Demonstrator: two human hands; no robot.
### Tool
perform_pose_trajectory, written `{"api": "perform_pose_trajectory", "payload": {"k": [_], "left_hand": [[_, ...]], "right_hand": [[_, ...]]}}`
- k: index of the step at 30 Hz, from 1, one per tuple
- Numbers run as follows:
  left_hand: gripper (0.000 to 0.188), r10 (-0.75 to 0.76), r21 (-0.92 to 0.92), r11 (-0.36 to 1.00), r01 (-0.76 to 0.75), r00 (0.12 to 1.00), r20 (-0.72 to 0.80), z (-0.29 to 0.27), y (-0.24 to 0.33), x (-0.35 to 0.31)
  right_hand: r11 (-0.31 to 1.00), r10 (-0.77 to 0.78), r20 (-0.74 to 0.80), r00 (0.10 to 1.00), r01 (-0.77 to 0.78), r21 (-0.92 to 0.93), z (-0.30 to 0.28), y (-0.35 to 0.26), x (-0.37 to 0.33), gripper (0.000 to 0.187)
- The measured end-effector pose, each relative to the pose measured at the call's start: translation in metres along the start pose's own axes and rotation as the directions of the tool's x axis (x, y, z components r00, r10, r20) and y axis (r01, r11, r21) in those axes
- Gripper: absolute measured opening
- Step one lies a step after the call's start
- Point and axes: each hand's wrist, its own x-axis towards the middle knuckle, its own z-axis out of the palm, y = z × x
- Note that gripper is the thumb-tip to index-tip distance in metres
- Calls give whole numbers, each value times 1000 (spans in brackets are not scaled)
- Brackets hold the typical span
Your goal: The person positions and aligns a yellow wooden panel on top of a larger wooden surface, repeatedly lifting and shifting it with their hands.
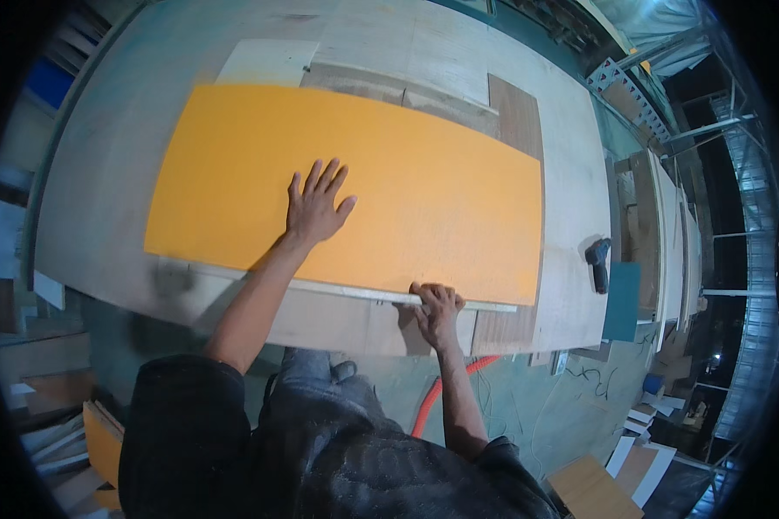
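Head cam: you're resting your L hand [317,212] flat on the orange board [441,208], fingers spread, holding nada. Your R hand [440,311] is resting at its near edge, fingers bent over; can't tell if they're gripping. Board's lying mid-table [571,216], w/ a dark tool [598,264] sitting R of it.

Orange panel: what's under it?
Under the orange panel, a pale strip shows along the near edge and a brown board past the far edge, at right; the pale work surface spreads around. How far they run beneath, and anything fully covered, can't be seen.
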Motion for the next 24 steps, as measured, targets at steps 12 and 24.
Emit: {"api": "perform_pose_trajectory", "payload": {"k": [12,24], "left_hand": [[73,15,2,1000,-15,998,62,-14,36,-243],[44,-503,-171,860,480,749,-432,-54,-118,-338]], "right_hand": [[998,57,-37,998,-56,38,14,-68,-241,48],[713,461,-758,461,-701,8,-20,127,-288,53]]}}
